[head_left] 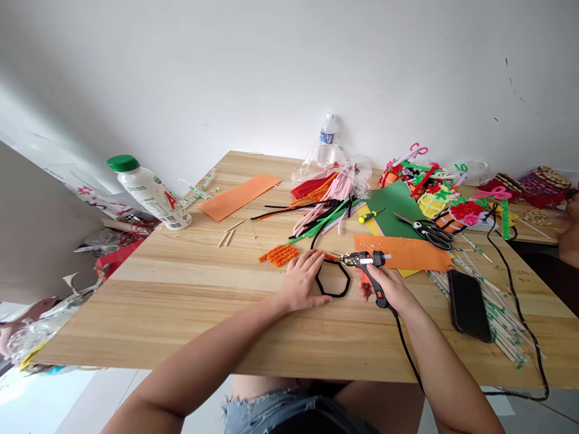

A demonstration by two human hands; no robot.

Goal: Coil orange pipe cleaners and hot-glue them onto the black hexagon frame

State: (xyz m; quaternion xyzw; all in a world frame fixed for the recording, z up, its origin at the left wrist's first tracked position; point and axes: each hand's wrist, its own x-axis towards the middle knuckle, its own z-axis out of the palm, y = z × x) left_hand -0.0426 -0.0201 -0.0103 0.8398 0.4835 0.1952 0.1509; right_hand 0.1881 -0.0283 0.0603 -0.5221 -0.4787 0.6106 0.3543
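My right hand is wrapped around the handle of a black glue gun with an orange trigger, its nozzle pointing left. A black pipe-cleaner loop, bent into a many-sided ring, lies flat on the table below the nozzle. My left hand rests palm down at the ring's left side, thumb apart from the fingers, over part of its edge. Near its fingertips is a bit of orange pipe cleaner, partly covered. Just left of that hand sit several coiled orange pipe cleaners.
Bundled pipe cleaners, scissors, green card, a screwdriver and a phone lie around the wooden table. A white bottle stands left. The gun's cord drops over the front edge. Another person's hand shows far right.
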